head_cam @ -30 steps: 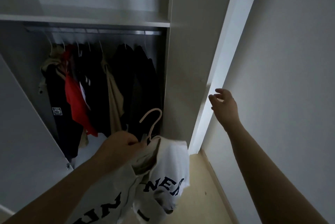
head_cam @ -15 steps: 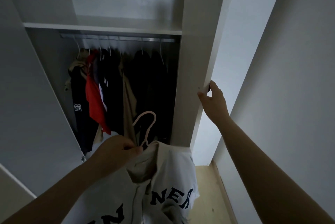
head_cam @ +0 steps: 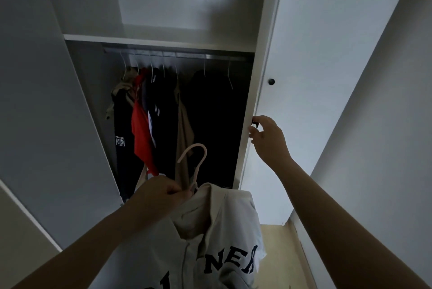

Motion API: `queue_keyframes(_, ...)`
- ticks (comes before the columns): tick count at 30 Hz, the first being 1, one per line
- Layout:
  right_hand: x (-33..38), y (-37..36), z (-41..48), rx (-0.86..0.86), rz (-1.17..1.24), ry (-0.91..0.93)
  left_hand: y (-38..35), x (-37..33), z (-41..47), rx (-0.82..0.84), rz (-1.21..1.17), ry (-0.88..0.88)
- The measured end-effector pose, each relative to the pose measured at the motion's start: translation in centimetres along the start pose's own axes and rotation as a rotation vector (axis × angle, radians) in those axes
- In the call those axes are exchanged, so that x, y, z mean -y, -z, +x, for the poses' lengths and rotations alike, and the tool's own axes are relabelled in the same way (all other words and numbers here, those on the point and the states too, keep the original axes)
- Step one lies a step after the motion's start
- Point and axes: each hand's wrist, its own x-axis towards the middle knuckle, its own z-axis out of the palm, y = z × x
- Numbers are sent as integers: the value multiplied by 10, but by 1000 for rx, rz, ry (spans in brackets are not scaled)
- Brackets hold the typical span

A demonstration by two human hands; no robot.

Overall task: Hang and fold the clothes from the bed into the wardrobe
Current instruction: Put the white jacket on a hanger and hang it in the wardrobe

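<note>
- Hanger (head_cam: pixel 196 162) is in my left hand (head_cam: pixel 161 191): the fingers are curled tight round its neck and the pale hook points up. The white lettered jersey (head_cam: pixel 224 230) hangs from it, below the hand.
- My right hand (head_cam: pixel 268 139) is at the wardrobe door (head_cam: pixel 304 78), fingers hooked round its inner edge.
- The rail (head_cam: pixel 175 54) lies above and beyond the hook and runs left to right under the shelf (head_cam: pixel 159 39). The hung clothes (head_cam: pixel 149 113) crowd its left end.
- I judge the left hand is the one to lift. The hook's curve looks roughly in line with the rail, so it needs a turn across it, into the gap right of the middle.
</note>
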Motion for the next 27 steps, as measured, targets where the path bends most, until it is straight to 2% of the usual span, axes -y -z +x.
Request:
queue_keyframes(6,34,-43,23,42,-202,47,42,36,10,6,-64,21)
queue_keyframes(12,60,-85,50,-25,-368,47,68,59,23,8,-85,30)
queue_keyframes(17,69,-111,78,1,-338,34,81,79,43,12,-97,79)
queue_keyframes(22,76,-148,112,15,-260,68,102,93,78,-33,19,98)
queue_keyframes(27,81,-187,152,14,-308,135,115,111,105,-63,-7,145)
